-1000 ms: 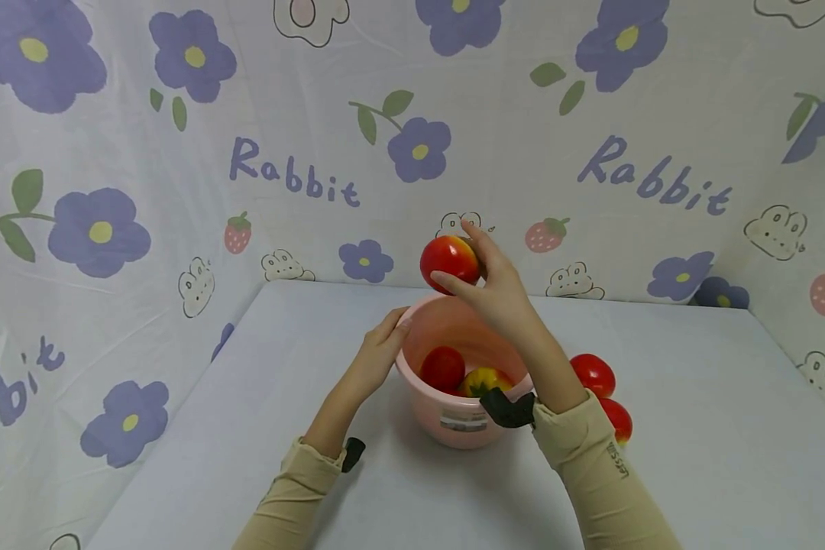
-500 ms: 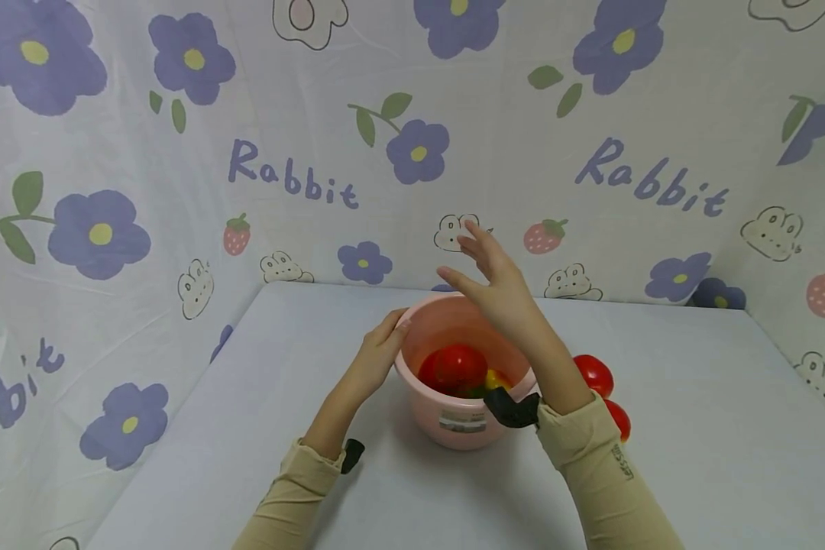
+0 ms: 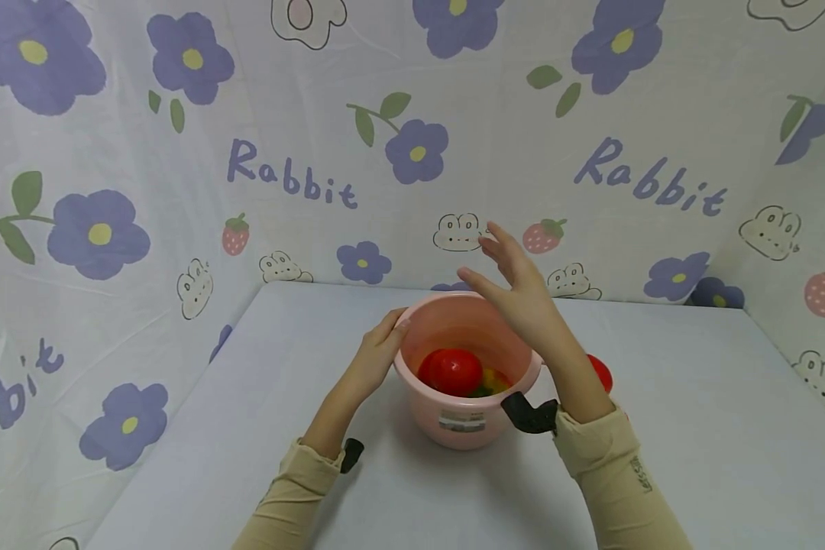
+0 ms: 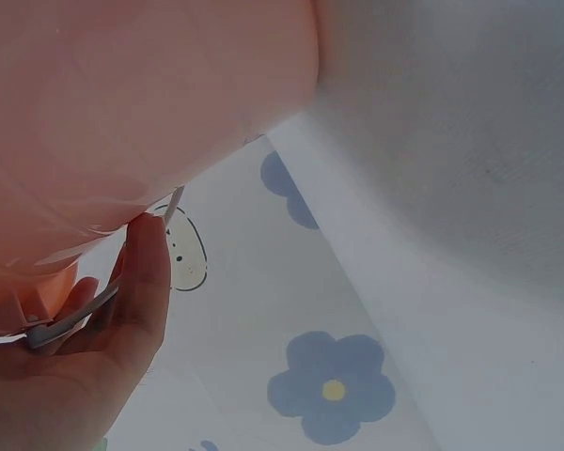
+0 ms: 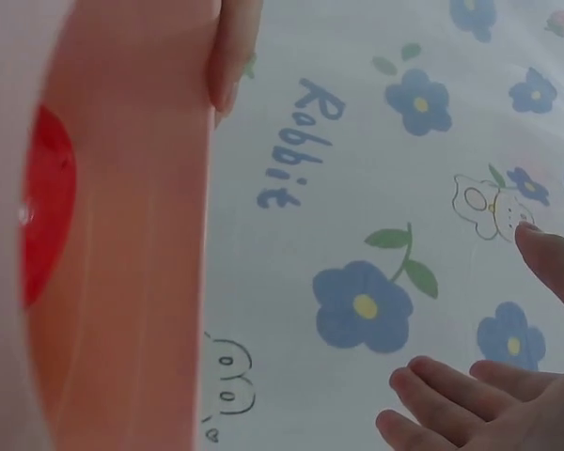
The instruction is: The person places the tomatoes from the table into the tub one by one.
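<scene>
A pink plastic bucket (image 3: pixel 426 409) stands on the white table. My left hand (image 3: pixel 378 351) holds its left rim; in the left wrist view the fingers curl around the thin handle (image 4: pixel 75 324) beside the bucket's wall. Inside, a glossy red round fruit (image 3: pixel 456 373) lies on top, overlapping another red one. A yellowish fruit (image 3: pixel 498 380) with some green shows lower at the right. My right hand (image 3: pixel 525 302) hovers over the bucket's right rim, fingers spread and thumb apart, holding nothing. The right wrist view also shows this hand (image 5: pixel 489 404) bare.
Right of the bucket, a red fruit (image 3: pixel 600 373) lies on the table, partly behind the right forearm. A white cloth backdrop (image 3: pixel 302 229) with purple flowers, rabbits and lettering rises behind the table (image 3: pixel 694 397). Dark wrist camera straps sit at both cuffs.
My right hand has let go of a red fruit, which dropped into the bucket and settled slightly left. The hand then moved a little to the right. My left hand has stayed put.
</scene>
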The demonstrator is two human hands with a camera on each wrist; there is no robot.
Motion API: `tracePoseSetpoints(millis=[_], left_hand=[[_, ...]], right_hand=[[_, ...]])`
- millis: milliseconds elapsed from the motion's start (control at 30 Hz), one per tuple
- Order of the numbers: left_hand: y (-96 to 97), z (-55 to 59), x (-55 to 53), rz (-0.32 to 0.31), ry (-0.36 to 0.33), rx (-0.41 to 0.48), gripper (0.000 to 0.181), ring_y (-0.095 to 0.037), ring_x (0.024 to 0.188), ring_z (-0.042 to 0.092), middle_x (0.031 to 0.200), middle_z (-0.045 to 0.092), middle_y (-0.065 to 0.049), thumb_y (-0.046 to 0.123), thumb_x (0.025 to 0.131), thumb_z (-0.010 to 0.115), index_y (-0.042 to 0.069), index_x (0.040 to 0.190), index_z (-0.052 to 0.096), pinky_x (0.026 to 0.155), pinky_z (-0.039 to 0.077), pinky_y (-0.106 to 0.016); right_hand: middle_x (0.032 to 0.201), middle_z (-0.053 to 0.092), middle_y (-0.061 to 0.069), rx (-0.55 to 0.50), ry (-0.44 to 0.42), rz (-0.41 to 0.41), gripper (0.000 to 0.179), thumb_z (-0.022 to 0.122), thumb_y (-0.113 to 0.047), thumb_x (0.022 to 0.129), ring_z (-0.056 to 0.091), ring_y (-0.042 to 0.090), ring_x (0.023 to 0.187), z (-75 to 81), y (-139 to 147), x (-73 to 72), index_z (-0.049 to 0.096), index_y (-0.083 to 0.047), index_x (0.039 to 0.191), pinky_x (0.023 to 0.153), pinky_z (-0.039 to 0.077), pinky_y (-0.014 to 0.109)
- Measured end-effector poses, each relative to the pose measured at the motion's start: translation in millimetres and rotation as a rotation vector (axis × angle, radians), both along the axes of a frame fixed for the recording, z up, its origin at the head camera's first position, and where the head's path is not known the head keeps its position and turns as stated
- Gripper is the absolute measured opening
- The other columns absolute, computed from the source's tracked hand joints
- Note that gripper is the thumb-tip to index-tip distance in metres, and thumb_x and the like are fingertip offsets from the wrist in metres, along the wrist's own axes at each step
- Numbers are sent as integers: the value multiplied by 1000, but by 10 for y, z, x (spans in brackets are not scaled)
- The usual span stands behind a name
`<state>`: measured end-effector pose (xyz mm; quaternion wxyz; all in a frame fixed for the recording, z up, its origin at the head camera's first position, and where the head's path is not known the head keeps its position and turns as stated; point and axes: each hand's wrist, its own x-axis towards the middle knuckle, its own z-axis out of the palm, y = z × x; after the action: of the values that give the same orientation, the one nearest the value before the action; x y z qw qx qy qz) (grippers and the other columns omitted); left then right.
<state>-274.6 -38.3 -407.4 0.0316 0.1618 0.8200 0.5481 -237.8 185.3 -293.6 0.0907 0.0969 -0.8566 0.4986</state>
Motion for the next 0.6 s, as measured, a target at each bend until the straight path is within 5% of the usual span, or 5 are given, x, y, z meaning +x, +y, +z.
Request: tracePoseSetpoints(millis=[600], left_hand=[[6, 4, 0, 10, -1, 2, 40, -27, 124, 57, 138, 58, -5, 39, 103, 39, 24, 138, 50, 104, 47, -51]], right_hand=[[162, 27, 5, 11, -24, -82, 85, 65, -41, 91, 22, 34, 150, -229, 326, 78, 12, -34, 156, 112, 25, 67]])
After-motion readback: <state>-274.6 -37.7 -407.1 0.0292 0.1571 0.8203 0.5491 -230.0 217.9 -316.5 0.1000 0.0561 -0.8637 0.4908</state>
